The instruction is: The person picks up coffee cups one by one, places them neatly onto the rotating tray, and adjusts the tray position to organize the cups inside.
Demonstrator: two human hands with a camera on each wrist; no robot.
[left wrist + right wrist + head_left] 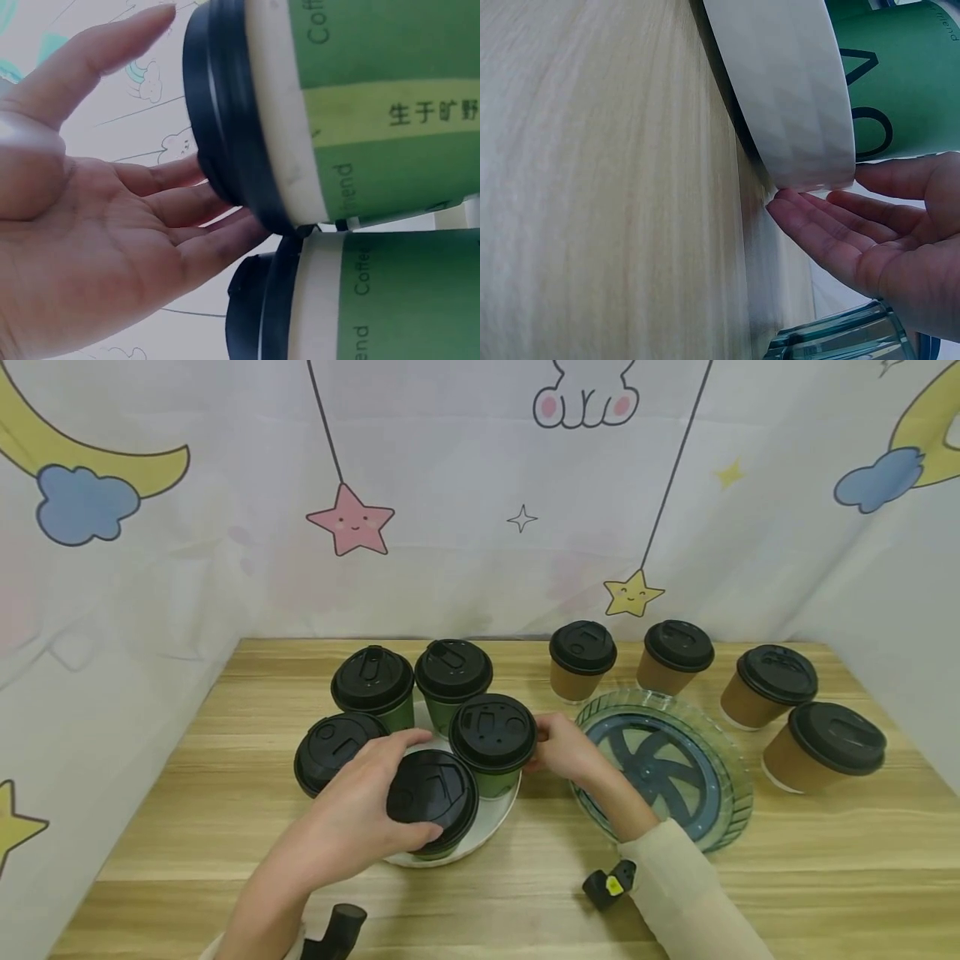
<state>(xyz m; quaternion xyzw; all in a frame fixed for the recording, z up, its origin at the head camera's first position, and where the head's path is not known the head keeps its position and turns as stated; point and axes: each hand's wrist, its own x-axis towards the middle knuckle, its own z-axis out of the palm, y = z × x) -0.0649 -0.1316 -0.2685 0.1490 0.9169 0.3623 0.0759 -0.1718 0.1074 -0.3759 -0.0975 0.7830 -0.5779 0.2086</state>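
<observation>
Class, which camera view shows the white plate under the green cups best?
The head view: the white plate appears whole in outline, bearing green cups. The right wrist view shows only its rim edge-on above the fingertips. The left wrist view shows hardly any of it.

Five green cups, four brown cups, one white plate, one glass dish.

My right hand is open, fingers straight, fingertips touching the white plate rim at the bench. Green cup sits on the plate. Clear green dish just beside my palm.
</observation>
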